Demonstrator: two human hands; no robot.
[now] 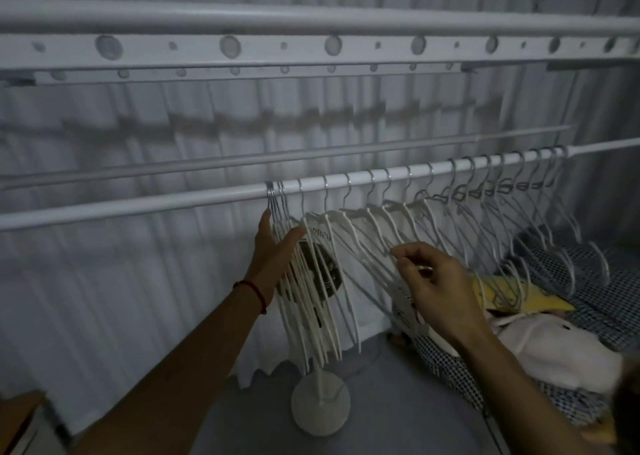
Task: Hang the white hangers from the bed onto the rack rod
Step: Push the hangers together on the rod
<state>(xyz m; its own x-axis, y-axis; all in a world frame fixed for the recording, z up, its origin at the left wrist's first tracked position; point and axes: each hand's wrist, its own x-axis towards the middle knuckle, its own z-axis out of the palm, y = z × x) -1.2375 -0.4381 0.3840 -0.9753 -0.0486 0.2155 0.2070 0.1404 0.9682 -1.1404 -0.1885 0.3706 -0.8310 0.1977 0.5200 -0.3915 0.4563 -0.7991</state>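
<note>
A long white rack rod [173,204] runs across the view, rising to the right. Several white hangers [360,233] hang from it by metal hooks, from a tight bunch [304,302] at the left to a spread row at the right. My left hand [273,257] is flat, its straight fingers pressing against the left side of the bunch just under the rod. My right hand [433,285] pinches the sloping arm of one hanger in the middle of the row. The bed [588,281] with a checked cover lies at the right under the hangers.
A small fan on a round white base [320,406] stands on the floor behind the bunched hangers. A yellow item [547,299] and pale clothing [554,350] lie on the bed. White curtains hang behind; a perforated white rail [311,51] runs overhead. A brown furniture corner [17,416] shows bottom left.
</note>
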